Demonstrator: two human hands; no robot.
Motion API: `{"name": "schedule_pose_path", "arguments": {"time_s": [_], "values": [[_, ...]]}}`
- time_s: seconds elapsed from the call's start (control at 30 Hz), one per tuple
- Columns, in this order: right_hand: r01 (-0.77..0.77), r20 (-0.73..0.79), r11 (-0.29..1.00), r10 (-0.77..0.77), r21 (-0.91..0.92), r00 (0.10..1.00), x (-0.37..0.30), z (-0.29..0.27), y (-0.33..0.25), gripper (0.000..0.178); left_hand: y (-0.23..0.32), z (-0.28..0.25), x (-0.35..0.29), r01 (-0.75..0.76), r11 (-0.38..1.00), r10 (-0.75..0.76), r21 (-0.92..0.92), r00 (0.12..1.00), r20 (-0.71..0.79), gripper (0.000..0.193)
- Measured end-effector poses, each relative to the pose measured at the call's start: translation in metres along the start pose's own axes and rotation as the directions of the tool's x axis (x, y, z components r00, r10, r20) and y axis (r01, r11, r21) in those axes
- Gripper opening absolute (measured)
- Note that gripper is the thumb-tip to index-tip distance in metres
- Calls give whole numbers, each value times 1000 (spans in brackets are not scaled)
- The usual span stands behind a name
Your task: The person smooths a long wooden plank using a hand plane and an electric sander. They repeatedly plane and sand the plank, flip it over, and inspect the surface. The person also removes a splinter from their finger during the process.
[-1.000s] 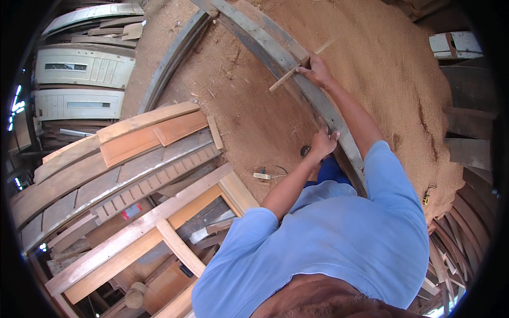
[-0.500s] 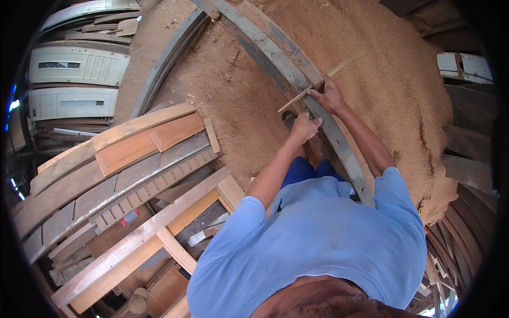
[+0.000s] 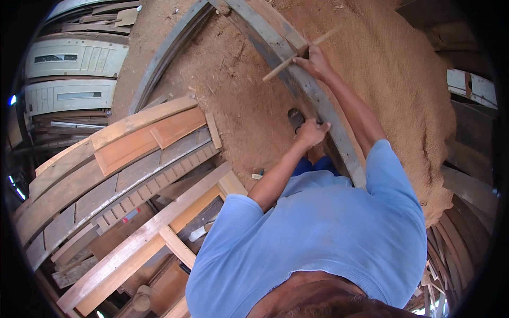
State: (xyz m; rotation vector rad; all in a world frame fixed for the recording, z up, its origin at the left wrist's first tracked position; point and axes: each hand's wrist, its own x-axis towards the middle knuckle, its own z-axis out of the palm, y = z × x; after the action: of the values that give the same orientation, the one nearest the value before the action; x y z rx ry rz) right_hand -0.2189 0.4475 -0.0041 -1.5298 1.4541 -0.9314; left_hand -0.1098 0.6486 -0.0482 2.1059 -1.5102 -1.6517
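A long weathered grey wooden beam (image 3: 328,114) runs from the far side toward my body. Across it lies a thin pale wooden stick (image 3: 281,69), its ends sticking out on both sides. My right hand (image 3: 317,62) is closed on the stick, thumb toward me, at the beam's right edge. Beside that hand ends a brown timber (image 3: 275,21) that lies along the beam. Closer to me, my left hand (image 3: 312,132) is closed at the beam's left side, apart from the stick. Something small and dark shows at its fingers, too blurred to name.
Another grey beam (image 3: 164,58) branches off at the far left. Stacked planks and panels (image 3: 143,143) and a pale wooden frame (image 3: 132,257) fill the near left. White panelled boards (image 3: 79,55) lie beyond. Sawdust-like brown material (image 3: 392,106) spreads on the right. A dark shoe (image 3: 295,120) shows beside my left hand.
My right hand and the stick have moved farther along the beam, away from me. My left hand has come away from beside the stick and is now nearer my body.
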Motion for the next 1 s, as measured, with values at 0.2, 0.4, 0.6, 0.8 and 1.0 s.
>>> {"name": "schedule_pose_path", "arguments": {"time_s": [0.2,0.4,0.6,0.8,1.0], "values": [[45,-10,999,-45,-4,999,-21,3,29,75,44,-73,43,-60,975,51,-216,998,-46,43],[143,-134,982,-159,-121,978,102,48,6,65,57,-82,34,-85,994,84,-71,996,-21,44],[45,-34,998,-47,-52,998,127,52,-9,68,45,-84,44,-69,997,71,-41,996,45,81],[98,-81,994,-103,-56,991,142,69,-18,70,48,-93,41,-46,998,42,38,994,99,84],[207,-178,972,-225,-115,958,236,97,-6,73,47,-88,38,-123,992,123,-23,992,-19,67]]}}
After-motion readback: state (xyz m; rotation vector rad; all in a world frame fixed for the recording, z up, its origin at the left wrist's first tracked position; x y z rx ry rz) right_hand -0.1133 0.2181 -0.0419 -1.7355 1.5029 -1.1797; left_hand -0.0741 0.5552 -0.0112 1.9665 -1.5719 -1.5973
